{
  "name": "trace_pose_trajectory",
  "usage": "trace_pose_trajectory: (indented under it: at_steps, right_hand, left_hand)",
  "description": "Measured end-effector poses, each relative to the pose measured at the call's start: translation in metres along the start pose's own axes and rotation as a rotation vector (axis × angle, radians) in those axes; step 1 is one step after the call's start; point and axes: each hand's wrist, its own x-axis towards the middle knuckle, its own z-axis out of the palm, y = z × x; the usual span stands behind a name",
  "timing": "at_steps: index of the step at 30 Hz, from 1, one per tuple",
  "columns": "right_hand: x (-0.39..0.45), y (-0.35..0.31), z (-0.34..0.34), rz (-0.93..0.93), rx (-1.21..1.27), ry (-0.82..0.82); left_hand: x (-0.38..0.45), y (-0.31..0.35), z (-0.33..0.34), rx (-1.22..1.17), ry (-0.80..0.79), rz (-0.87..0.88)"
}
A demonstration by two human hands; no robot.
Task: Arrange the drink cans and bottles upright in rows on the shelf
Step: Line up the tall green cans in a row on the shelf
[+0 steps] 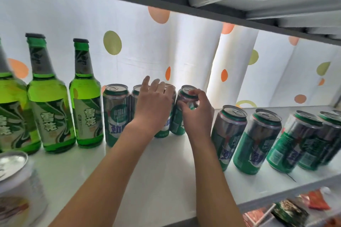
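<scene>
Three green glass bottles (49,108) stand upright at the left of the white shelf (166,171). Right of them stands a row of green cans, the first one (115,114) free. My left hand (154,103) lies with straight fingers against the fronts and tops of two cans behind it, mostly hiding them. My right hand (198,110) grips the upper rim of a slightly tilted green can (180,118) at the end of that row. Several more green cans (257,140) stand in a row at the right.
A white can (16,186) with a silver lid stands at the near left corner. A dotted white curtain (147,46) hangs behind the shelf. The upper shelf's grey edge (166,3) runs overhead. Snack packets (295,210) lie on the shelf below, at the right.
</scene>
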Motion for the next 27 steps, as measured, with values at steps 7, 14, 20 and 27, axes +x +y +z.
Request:
trace_pose_trajectory:
  at_steps: [7,14,20,27]
  right_hand:
    - [-0.001,0.01,0.011,-0.129,-0.006,-0.02]
    - [0.001,0.022,0.018,-0.022,-0.008,-0.148]
    - [0.001,0.023,0.012,-0.031,-0.107,-0.227]
    - [0.0,0.031,0.016,-0.119,-0.279,-0.228]
  left_hand:
    - [-0.019,0.01,-0.006,0.018,0.032,0.009]
    - [-0.021,0.008,-0.005,0.049,0.004,0.018]
    - [-0.023,0.016,0.004,0.007,0.017,0.041]
    - [-0.025,0.02,0.018,-0.023,0.075,0.054]
